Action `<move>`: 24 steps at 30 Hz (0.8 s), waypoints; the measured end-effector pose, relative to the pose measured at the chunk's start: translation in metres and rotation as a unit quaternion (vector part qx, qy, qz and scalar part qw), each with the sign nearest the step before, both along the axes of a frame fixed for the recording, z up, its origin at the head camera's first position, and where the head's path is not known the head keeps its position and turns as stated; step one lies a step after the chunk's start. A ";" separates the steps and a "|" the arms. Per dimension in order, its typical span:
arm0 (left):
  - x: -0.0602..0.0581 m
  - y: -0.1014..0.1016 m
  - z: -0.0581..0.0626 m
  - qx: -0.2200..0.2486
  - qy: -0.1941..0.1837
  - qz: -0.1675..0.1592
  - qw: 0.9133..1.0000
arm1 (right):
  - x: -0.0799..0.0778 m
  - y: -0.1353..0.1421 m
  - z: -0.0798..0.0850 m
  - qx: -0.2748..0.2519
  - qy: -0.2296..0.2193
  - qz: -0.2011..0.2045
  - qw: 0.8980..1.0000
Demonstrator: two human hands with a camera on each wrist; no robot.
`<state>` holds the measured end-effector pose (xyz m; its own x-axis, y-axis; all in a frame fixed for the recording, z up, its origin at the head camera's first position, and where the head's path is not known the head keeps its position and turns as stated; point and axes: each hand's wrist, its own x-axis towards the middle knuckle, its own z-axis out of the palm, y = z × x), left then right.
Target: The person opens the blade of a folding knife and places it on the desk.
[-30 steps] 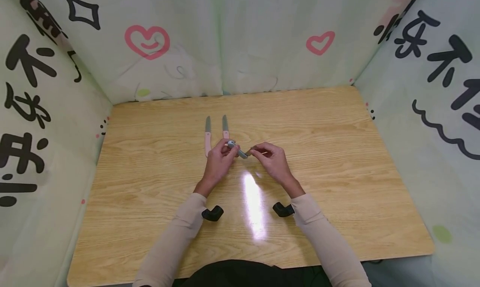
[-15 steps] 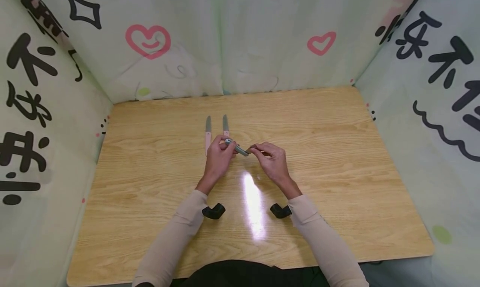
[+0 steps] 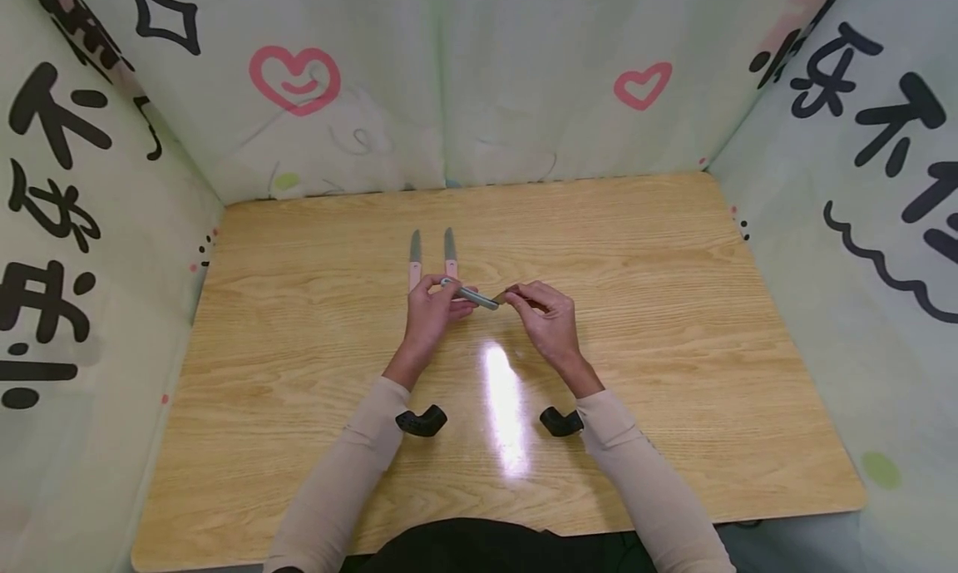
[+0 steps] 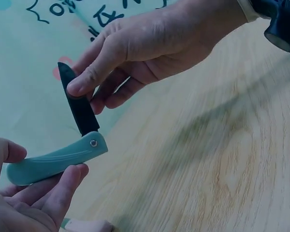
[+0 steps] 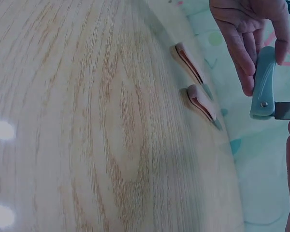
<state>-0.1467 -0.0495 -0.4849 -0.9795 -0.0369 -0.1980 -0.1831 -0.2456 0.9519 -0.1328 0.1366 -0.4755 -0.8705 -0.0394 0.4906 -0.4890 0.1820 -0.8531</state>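
A folding knife with a blue-green handle (image 4: 58,159) hangs above the table between both hands. My left hand (image 3: 430,315) grips its handle, thumb on one side and fingers on the other. Thumb and fingers of my right hand (image 3: 550,322) pinch the blade (image 4: 79,108), which stands out from the pivot at a wide angle to the handle. Beyond my left hand, two pink-handled folding knives lie side by side with blades out: the left pink knife (image 3: 415,249) and the right pink knife (image 3: 451,249). In the head view my left hand hides part of their handles.
The wooden table (image 3: 659,307) has a bright light reflection in front of the hands. Printed fabric walls (image 3: 524,124) enclose its back and sides. A black wrist mount (image 3: 422,422) sits at the left sleeve, and another black mount (image 3: 561,422) at the right.
My left hand has shifted slightly left and turned the blue-green handle, so more of its length shows in the head view. My right hand keeps pinching the blade; the pink knives lie still.
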 end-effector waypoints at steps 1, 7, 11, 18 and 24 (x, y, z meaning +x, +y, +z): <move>0.000 -0.001 0.000 0.006 -0.006 0.000 1.000 | 0.000 0.000 0.000 -0.002 0.000 -0.001 1.000; 0.001 -0.005 -0.003 0.055 -0.043 -0.007 0.998 | -0.001 0.003 -0.003 -0.027 -0.018 -0.006 0.999; 0.002 -0.006 -0.004 0.086 -0.063 -0.010 0.994 | -0.001 0.004 -0.004 -0.065 -0.033 0.007 0.997; 0.001 -0.007 -0.004 0.190 -0.093 -0.008 0.977 | -0.003 0.006 -0.006 -0.096 -0.046 -0.006 0.994; 0.002 -0.006 -0.006 0.278 -0.137 -0.003 0.951 | -0.013 0.010 -0.025 -0.143 -0.057 -0.010 0.988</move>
